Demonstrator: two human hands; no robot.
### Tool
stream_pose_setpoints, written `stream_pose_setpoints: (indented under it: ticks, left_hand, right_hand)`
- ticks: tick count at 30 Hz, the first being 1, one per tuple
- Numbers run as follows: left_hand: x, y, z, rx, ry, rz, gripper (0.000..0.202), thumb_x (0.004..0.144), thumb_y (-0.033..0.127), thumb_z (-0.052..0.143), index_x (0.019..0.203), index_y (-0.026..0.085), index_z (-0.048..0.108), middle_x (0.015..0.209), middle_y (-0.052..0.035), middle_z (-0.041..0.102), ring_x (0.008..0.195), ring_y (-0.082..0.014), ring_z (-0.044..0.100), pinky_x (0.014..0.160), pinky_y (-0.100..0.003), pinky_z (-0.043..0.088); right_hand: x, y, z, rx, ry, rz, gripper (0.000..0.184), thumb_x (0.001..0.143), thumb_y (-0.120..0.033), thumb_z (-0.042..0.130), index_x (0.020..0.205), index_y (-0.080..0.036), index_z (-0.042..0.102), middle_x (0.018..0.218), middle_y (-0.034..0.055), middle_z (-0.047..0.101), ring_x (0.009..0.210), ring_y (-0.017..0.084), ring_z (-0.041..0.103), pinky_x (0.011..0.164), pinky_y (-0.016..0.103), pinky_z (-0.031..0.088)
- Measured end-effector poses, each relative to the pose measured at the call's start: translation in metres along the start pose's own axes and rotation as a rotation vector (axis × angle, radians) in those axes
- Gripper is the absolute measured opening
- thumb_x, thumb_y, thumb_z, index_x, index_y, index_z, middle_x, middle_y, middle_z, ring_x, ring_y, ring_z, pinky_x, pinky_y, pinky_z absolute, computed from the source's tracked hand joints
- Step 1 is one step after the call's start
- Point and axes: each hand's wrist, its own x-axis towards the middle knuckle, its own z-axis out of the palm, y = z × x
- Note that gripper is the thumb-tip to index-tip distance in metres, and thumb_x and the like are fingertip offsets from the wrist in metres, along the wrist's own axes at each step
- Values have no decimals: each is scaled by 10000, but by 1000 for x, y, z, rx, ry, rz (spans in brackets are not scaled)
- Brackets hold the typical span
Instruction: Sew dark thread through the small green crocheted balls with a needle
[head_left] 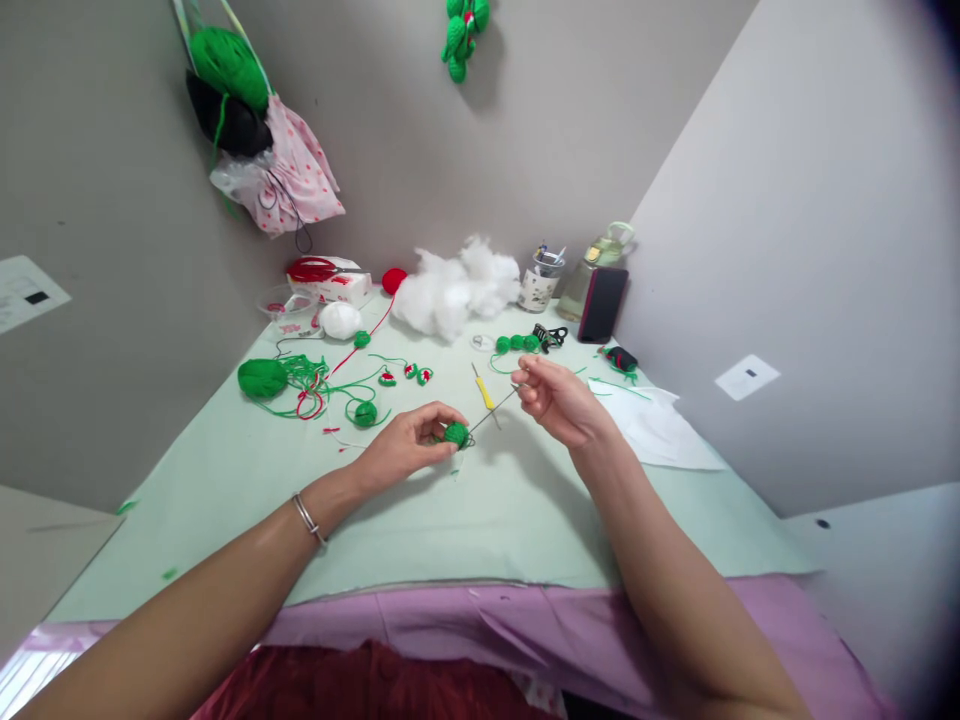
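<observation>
L hand: grip holding grn ball | R hand: grip pinching dk strand, straight to ball

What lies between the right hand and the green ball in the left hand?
In the head view, a thin dark strand stretches straight from the green ball to the right hand; a yellow tool shows behind it.

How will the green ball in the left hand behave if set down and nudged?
The green ball looks round, so it would probably roll. Its textured yarn surface suggests a light, grippy feel. The dark strand to the right hand would likely tug it if pulled.
</observation>
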Motion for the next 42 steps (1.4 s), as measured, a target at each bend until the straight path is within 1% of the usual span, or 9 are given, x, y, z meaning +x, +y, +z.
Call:
stream_pose_setpoints:
  ticks: [3, 6, 10, 14, 19, 23, 27, 34, 42]
  left_hand:
    - [0, -3, 0, -32, -35, -23, 293, 771, 232, 710, 1059, 188, 678, 948, -56, 686, 849, -171, 627, 765, -302, 488]
    - [-1, 0, -1, -52, -47, -45, 304, 767, 238, 717, 1065, 188, 680, 953, -57, 681, 862, -173, 625, 773, -304, 480]
    - [-1, 7, -3, -76, -41, -66, 288, 755, 252, 740, 1031, 185, 689, 908, -40, 668, 815, -161, 619, 750, -299, 473]
    - [-2, 9, -6, -149, -60, -99, 312, 765, 285, 754, 1058, 200, 686, 838, -20, 659, 803, -172, 643, 787, -328, 492]
    - [-1, 5, -10, -122, -1, -52, 350, 810, 354, 742, 1135, 236, 688, 991, -34, 678, 905, -170, 620, 860, -327, 475]
    - [0, 8, -10, -91, 101, -19, 354, 802, 360, 747, 1128, 233, 692, 1128, -49, 666, 1022, -191, 599, 916, -336, 467]
    - [1, 8, -10, -162, 153, -29, 391, 753, 334, 793, 1101, 206, 668, 1112, -64, 681, 1059, -209, 610, 964, -370, 469]
    - [2, 4, -13, -159, 155, 42, 317, 758, 288, 794, 1043, 210, 681, 1089, -44, 676, 1042, -183, 610, 980, -348, 460]
    - [2, 4, -12, -154, 164, 50, 309, 741, 269, 805, 1015, 207, 676, 1043, -34, 670, 1022, -176, 609, 969, -340, 451]
  right_hand:
    - [4, -9, -14, 118, -26, -33, 264, 744, -315, 784, 793, -204, 550, 629, -53, 540, 631, 98, 636, 628, 206, 572]
    - [9, -13, -25, 210, 127, -253, 297, 756, -275, 790, 708, -219, 502, 563, -62, 432, 767, 123, 672, 791, 215, 597]
    - [12, -13, -33, 207, 290, -422, 326, 779, -285, 773, 676, -218, 471, 554, -60, 420, 785, 123, 670, 819, 223, 589]
    - [5, -12, -22, 95, 187, -385, 197, 775, -263, 747, 804, -203, 561, 616, -51, 532, 785, 129, 675, 770, 243, 577]
    - [-9, -3, 0, -241, -35, -376, 188, 839, -362, 710, 897, -198, 639, 698, -3, 649, 625, 130, 612, 561, 252, 478]
    - [-20, 6, 15, -650, -86, -596, 168, 862, -373, 714, 819, -211, 724, 768, 30, 624, 682, 147, 559, 578, 283, 435]
    - [-25, 12, 23, -963, -113, -801, 117, 919, -282, 660, 867, -235, 753, 771, 26, 571, 713, 144, 527, 625, 282, 415]
    - [-25, 17, 25, -1137, -116, -881, 118, 932, -228, 637, 865, -215, 733, 737, 5, 505, 661, 123, 491, 615, 260, 379]
    - [-25, 24, 28, -1202, -159, -880, 119, 940, -219, 621, 888, -206, 728, 752, 13, 545, 682, 125, 528, 633, 248, 388]
